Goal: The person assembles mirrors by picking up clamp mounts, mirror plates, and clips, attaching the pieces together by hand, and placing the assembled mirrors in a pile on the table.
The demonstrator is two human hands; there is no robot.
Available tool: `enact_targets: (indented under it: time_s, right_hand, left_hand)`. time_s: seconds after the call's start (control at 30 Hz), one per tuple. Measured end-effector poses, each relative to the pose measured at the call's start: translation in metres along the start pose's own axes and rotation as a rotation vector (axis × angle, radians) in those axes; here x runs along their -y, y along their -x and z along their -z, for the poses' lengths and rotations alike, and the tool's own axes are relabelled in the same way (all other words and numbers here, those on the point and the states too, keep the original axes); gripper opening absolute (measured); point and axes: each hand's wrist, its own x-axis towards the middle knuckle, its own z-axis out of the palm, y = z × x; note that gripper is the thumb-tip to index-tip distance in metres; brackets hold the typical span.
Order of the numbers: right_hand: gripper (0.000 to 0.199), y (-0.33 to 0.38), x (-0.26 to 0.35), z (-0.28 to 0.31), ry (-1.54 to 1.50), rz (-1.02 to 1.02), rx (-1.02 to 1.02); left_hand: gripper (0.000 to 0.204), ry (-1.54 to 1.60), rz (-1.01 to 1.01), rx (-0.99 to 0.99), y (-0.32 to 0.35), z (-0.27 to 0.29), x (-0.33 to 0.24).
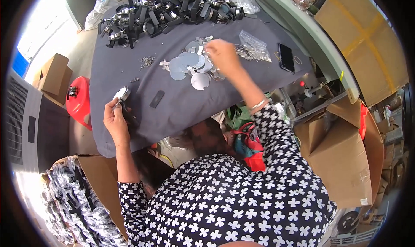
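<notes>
Head view, bent by the fisheye at its rim: the near edge of the table [129, 70] is hidden behind the person's black-and-white flowered top, and the space beneath it is a dark jumble that is hard to make out. The right hand [222, 54] reaches far across to a scatter of flat silver discs [190, 67] in the middle of the table; its fingers curl down among them, but the back of the hand hides the tips, so I cannot tell whether they grip one. The left hand [114, 117] sits at the near left edge, fingers closed around a small round silver-rimmed case [122, 93] with a dark strap hanging below.

A grey cloth covers the table, in a cluttered workroom with bright daylight at the far left.

A heap of black straps with round cases [173, 11] lies along the far edge. A clear plastic bag [253, 46] of small metal parts lies just right of the discs, and a black phone [286, 57] further right. A red stool [80, 102] stands to the left, with brown cardboard boxes [341, 156] on the right.
</notes>
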Motion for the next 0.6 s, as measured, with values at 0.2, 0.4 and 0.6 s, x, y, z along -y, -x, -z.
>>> enact_targets:
  time_s: [0.2, 0.4, 0.6]
  right_hand:
    - [0.012, 0.006, -0.097, 0.044, 0.336, -0.151, 0.218]
    - [0.013, 0.004, -0.103, 0.035, 0.531, -0.046, 0.373]
    - [0.013, -0.006, -0.093, 0.009, 0.772, 0.236, 0.523]
  left_hand:
    - [0.018, 0.035, 0.027, 0.014, -0.002, -0.005, -0.002]
    - [0.020, -0.021, 0.017, 0.028, -0.003, -0.004, 0.000]
    - [0.020, -0.066, 0.055, -0.035, 0.012, 0.002, -0.014]
